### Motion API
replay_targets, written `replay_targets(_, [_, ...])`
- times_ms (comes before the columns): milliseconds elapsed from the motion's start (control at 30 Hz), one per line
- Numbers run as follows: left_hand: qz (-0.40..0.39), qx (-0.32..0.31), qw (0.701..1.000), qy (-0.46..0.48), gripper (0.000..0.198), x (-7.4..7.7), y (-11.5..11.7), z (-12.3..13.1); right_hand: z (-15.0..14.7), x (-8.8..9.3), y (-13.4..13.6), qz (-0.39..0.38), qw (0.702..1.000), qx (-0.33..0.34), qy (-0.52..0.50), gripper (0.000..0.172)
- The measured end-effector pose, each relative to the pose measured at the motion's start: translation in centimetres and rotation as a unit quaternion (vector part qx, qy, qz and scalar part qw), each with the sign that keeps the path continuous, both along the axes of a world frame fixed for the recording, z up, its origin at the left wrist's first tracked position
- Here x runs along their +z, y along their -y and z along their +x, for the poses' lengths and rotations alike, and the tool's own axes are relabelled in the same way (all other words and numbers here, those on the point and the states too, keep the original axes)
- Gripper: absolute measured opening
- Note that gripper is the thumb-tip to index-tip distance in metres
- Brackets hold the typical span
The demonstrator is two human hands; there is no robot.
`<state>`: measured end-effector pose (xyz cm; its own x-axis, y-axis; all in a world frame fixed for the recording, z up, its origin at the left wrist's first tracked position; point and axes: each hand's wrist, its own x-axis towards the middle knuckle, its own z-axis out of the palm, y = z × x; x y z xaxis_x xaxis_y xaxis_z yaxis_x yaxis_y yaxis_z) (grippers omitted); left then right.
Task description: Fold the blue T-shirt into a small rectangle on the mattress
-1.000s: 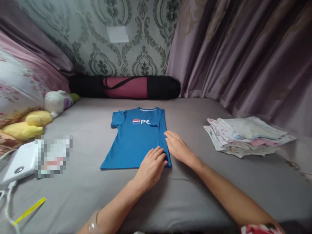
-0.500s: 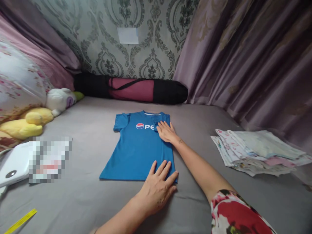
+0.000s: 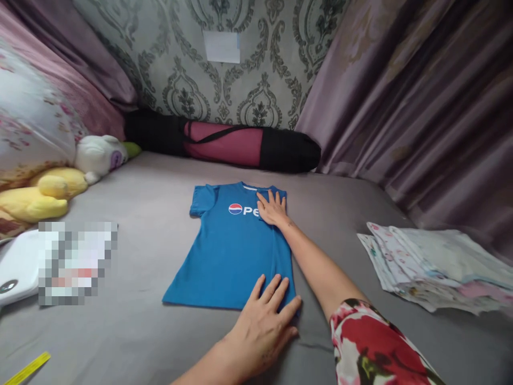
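Both hands are flat and open, nothing pinched or gripped. The left hand [image 3: 264, 326] lies palm down on the near right corner of the blue t-shirt [image 3: 232, 251], fingers spread over the hem. The right hand [image 3: 273, 208] is stretched out to the far end of the shirt, pressing flat on the folded-in right shoulder, right next to the logo on the chest. So it's just pressing, not holding.

The shirt lies front up in the middle of the grey bed sheet [image 3: 140, 224], collar pointing away from the person, with its right side already folded in so that edge runs straight between the two hands. The left sleeve sticks out flat.

Looks like thin, soft jersey, so my guess is it's very light, floppy and a bit stretchy. It won't keep a shape by itself and will likely slide on the sheet if dragged. Best spots to take hold would probably be the hem corners or the shoulder seam, pinching through both layers so the fold doesn't open.

Around the shirt: right of it is a stack of folded printed cloths [image 3: 433, 262]. Beyond the collar, against the wall, a rolled pink mat in a black bag [image 3: 224, 144]. Left of the shirt are a white plush toy [image 3: 100, 155], a yellow plush toy [image 3: 40, 195] and a white device [image 3: 18, 270]. A yellow strip [image 3: 26, 369] lies at the near left.
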<state>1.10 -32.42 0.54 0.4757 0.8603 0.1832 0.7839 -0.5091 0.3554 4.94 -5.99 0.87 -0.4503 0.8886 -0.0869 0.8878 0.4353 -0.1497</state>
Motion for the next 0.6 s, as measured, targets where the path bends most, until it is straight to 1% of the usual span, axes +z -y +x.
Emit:
replay_targets(67, [-0.010, 0.009, 1.000, 0.016, 0.052, 0.6, -0.1, -0.2, 0.3, 0.7, -0.5, -0.007, 1.000, -0.006, -0.014, 0.056])
replay_targets(133, [-0.013, 0.037, 0.999, 0.029, 0.049, 1.1, -0.2, -0.3, 0.7, 1.1, -1.5, 0.006, 0.999, -0.022, -0.035, 0.059])
replay_targets(233, [-0.010, 0.076, 0.997, 0.028, 0.045, 1.1, -0.5, -0.4, 1.1, 0.5, -2.8, 0.035, 0.996, -0.053, -0.055, 0.064])
replay_targets(333, [-0.014, 0.074, 0.997, 0.009, 0.042, 0.5, -0.7, -0.4, 1.2, -1.0, -3.3, 0.044, 0.996, -0.070, -0.045, 0.067])
replay_targets(400, [-0.015, 0.066, 0.998, 0.004, 0.041, 0.2, -0.7, -0.5, 1.1, -1.6, -3.2, 0.045, 0.995, -0.076, -0.036, 0.067])
replay_targets(467, [-0.015, 0.065, 0.998, 0.007, 0.041, 0.1, -0.7, -0.6, 1.1, -1.7, -3.0, 0.051, 0.995, -0.078, -0.034, 0.066])
replay_targets(600, [-0.024, 0.063, 0.998, 0.016, 0.041, 0.6, -0.6, -0.7, 1.2, -1.1, -2.9, 0.051, 0.996, -0.069, -0.036, 0.064])
